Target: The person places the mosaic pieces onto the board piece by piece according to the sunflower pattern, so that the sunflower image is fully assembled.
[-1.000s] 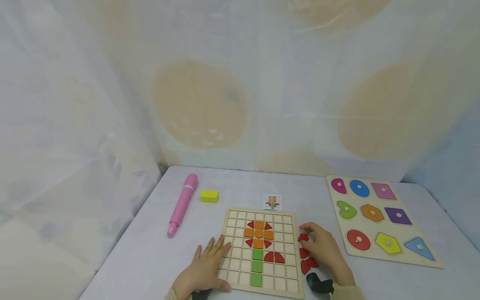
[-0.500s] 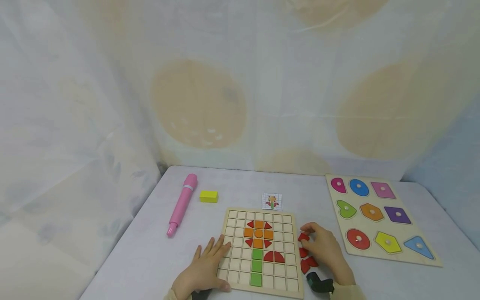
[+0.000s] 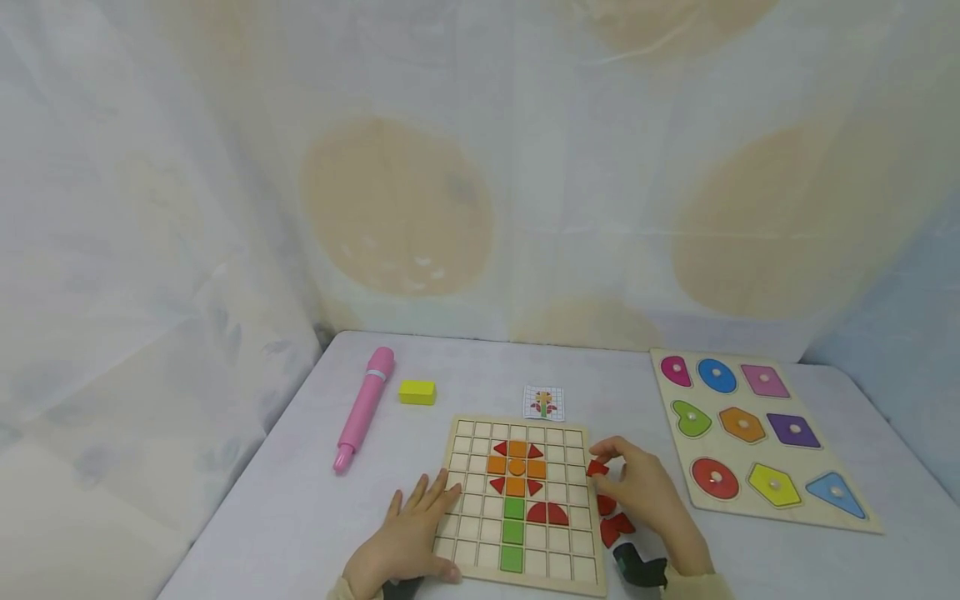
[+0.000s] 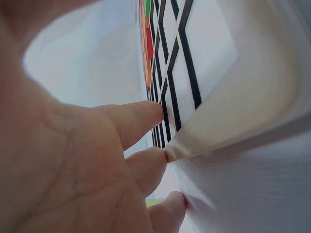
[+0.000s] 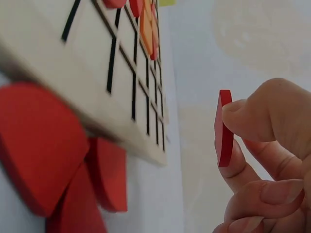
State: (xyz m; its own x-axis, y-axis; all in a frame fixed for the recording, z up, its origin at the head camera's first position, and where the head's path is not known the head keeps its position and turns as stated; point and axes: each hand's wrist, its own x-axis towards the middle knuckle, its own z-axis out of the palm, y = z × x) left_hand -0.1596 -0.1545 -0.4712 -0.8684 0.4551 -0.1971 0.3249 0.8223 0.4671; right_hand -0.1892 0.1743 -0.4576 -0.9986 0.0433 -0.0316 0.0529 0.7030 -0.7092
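My left hand (image 3: 408,533) rests with spread fingers on the left edge of the wooden grid board (image 3: 558,567). In the left wrist view its fingertips touch the board's rim and the tabletop. My right hand (image 3: 648,492) pinches a thin red wooden piece (image 5: 224,131) between thumb and fingers, raised beside the board's right edge. Below that hand lie several loose red pieces (image 5: 36,145) with curved edges, against the board. On the grid, orange tiles (image 3: 537,469) form a cross among red triangles (image 3: 500,449). A column of green squares (image 3: 513,532) runs beneath, with two red quarter-rounds (image 3: 547,513) to its right.
Behind the board lies a small printed pattern card (image 3: 543,403). A yellow block (image 3: 417,392) and a pink tube-shaped toy (image 3: 364,410) lie back left. A knobbed shape puzzle (image 3: 723,450) lies at the right. Patterned cloth hangs behind the table.
My right hand has raised a red piece off the tabletop and shifted slightly left, towards the board's edge. The left hand has stayed in place.
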